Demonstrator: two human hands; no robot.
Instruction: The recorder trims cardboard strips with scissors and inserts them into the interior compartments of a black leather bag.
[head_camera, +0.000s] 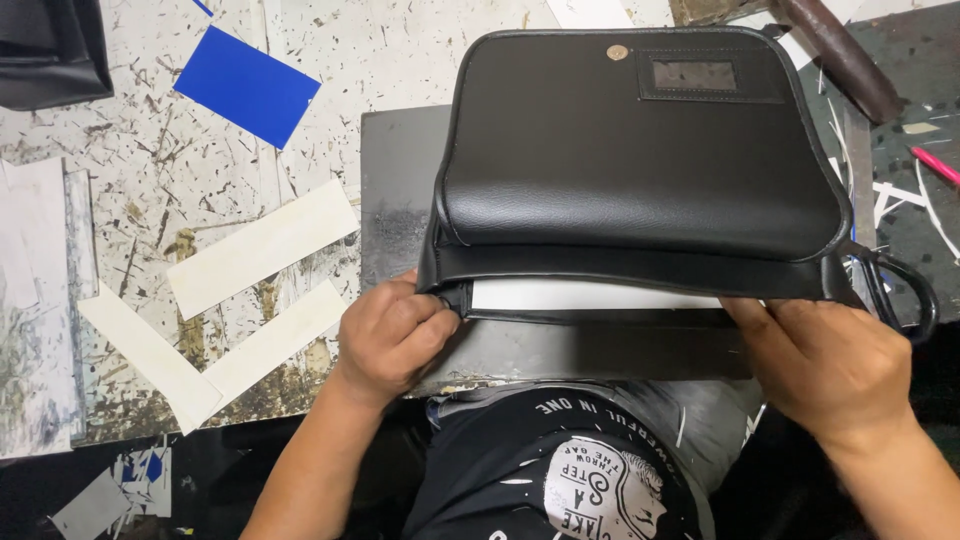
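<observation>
Left hand (392, 335) is curled tight, pinching the near-left corner of the black bag (640, 150); thumb and fingers wrap the piped edge there. Right hand (825, 362) lies flatter on the bag's near-right edge, fingers pointing in toward the bag; can't tell whether it actually clamps the edge or just presses on it.

Bag sits flap-up on a dark grey slab (400, 190), taking up most of it. Bag's near edge hangs toward the person, with a white strip (590, 294) showing in the opening between the flap and the lower panel. Small round stud (617, 52) at the bag's far edge, a rectangular patch (694, 75) just right of it.

Scissors (905, 290) with black handles touch the bag's right corner, just beyond the right hand. Brown handle (840, 55) lies diagonally off the bag's far-right corner. Pink pen (935, 165) further right of the bag.

Left of the bag, on the scarred white bench (150, 170): blue card (247, 85) well apart toward the far side, three cream strips (262, 245) nearer the left hand. Another black piece (55, 50) at the far-left corner, well away from the bag.
</observation>
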